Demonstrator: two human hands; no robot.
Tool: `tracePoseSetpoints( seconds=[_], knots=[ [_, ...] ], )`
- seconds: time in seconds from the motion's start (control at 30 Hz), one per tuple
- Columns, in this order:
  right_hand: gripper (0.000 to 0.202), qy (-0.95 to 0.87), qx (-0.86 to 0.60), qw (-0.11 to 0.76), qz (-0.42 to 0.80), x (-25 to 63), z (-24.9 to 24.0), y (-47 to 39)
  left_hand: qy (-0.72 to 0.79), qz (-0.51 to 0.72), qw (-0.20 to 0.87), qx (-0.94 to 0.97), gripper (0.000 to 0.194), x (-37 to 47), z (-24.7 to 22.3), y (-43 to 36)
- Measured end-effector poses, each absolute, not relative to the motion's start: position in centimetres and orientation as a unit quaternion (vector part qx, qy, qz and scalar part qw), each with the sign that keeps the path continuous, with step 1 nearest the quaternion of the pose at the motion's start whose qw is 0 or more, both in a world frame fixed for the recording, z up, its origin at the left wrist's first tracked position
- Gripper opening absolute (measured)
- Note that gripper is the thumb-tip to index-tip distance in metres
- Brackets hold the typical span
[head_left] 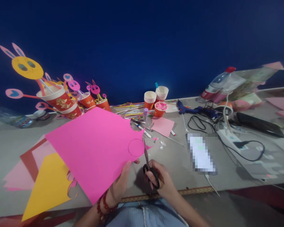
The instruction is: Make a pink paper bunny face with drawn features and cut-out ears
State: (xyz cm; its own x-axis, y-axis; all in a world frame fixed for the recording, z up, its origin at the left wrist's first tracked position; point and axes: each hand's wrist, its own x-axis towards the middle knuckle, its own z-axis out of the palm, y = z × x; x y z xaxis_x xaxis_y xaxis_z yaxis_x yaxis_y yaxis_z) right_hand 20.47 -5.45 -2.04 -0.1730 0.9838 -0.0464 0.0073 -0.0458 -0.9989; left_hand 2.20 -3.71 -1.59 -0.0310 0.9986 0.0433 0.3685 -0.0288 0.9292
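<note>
My left hand holds a large sheet of bright pink paper by its near right edge, thumb on top. A drawn circle marks the sheet near its right corner, and a curved notch is cut out just beyond it. In my right hand is a pair of scissors with black handles, fingers through the loops. The blades point away from me and meet the paper's edge at the circle's right side; a small pink strip hangs there. Whether the blades are parted is hard to see.
Decorated paper cups with paper rabbit faces stand at the back left. Yellow paper lies at the left. Behind the sheet are pens, stacked cups and pipe cleaners. Rightward are glue guns, a phone and a power strip.
</note>
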Motion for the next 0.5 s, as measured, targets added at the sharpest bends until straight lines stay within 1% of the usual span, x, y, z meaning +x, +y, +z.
tracePoseSetpoints(
  seconds=[0.1,0.2,0.33,0.5],
  knots=[
    [0.055,-0.536,-0.466,0.441,0.548,20.6,-1.9,-5.4,0.558,0.401,0.406,0.603,0.041,2.0,-1.2,-3.6],
    [0.055,-0.531,-0.464,0.442,0.554,20.6,-1.9,-5.4,0.564,0.397,0.407,0.599,0.039,1.8,-0.6,-3.5],
    [0.053,-0.529,-0.461,0.443,0.559,20.6,-2.0,-5.5,0.577,0.365,0.415,0.602,0.041,1.7,0.1,-3.5],
    [0.053,-0.528,-0.463,0.445,0.556,20.6,-1.8,-5.5,0.596,0.357,0.419,0.585,0.043,1.6,0.2,-3.5]
  ],
)
